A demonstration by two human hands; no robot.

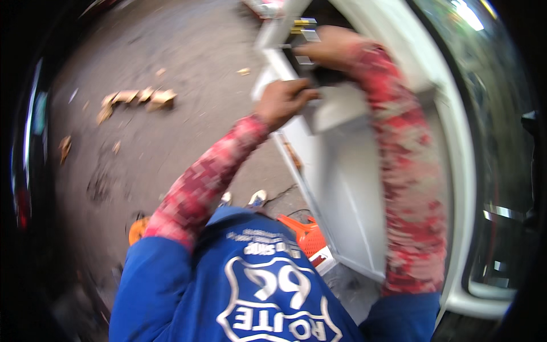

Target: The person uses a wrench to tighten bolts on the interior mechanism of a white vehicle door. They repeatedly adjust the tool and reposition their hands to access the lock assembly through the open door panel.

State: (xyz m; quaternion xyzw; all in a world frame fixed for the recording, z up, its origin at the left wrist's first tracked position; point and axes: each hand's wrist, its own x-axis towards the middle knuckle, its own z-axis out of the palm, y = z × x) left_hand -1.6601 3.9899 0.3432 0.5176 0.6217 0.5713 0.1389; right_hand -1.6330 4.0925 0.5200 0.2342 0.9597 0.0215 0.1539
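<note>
Your left hand (285, 102) and right hand (329, 50) sit close together at the far end of the white panel (350, 196) on the right; I cannot tell what either grip holds. A slip could scrape your fingers there.

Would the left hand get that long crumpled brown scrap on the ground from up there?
Probably not: the left hand is near the white panel, while the crumpled brown scrap lies on the ground. Nothing seems to block the way, but it looks too far down.
</note>
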